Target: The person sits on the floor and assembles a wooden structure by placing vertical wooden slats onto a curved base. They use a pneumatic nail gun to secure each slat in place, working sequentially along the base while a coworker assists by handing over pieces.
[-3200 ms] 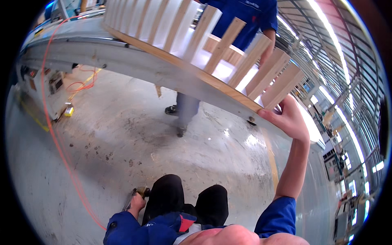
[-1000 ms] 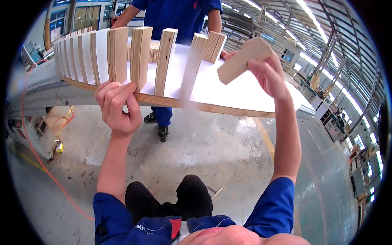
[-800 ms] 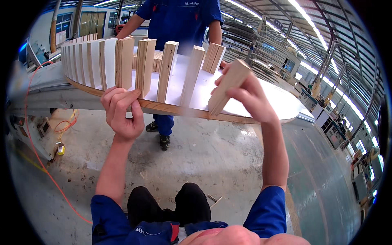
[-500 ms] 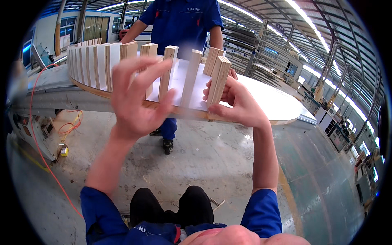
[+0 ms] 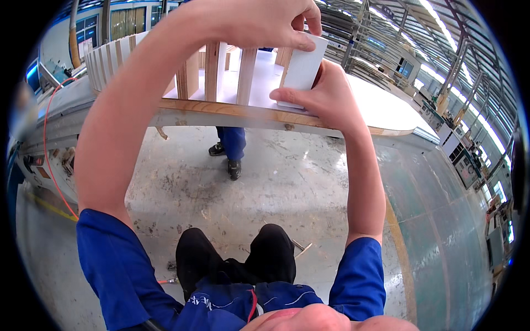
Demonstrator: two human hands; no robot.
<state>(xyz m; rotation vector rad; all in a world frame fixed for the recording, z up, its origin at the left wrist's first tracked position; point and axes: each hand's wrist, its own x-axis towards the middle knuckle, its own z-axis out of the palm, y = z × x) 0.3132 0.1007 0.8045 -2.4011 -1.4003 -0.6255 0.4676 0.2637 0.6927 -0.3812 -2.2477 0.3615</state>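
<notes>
A plywood block with a white face (image 5: pixel 305 65) stands upright near the front edge of a white board with a wooden rim (image 5: pixel 221 108). My left hand (image 5: pixel 265 23) reaches over from the left and grips the block's top, its thumb on the white face. Around the block's lower right side is my right hand (image 5: pixel 331 94), thumb across the front near the board. Left of the block, upright plywood strips (image 5: pixel 246 77) stand apart from one another on the board. My left forearm hides part of the row.
The board rests on a grey bench frame (image 5: pixel 61 110). Beyond it stands another person, whose legs (image 5: pixel 232 143) show underneath. A red hose (image 5: pixel 45 149) hangs at the left. A T-shaped tool (image 5: pixel 302 249) lies on the floor near my knees. Racks of stock (image 5: pixel 375 63) stand behind.
My left hand has moved right and up onto the block. The block has turned, so its white face now shows instead of its layered edge. The board sits higher in view.
</notes>
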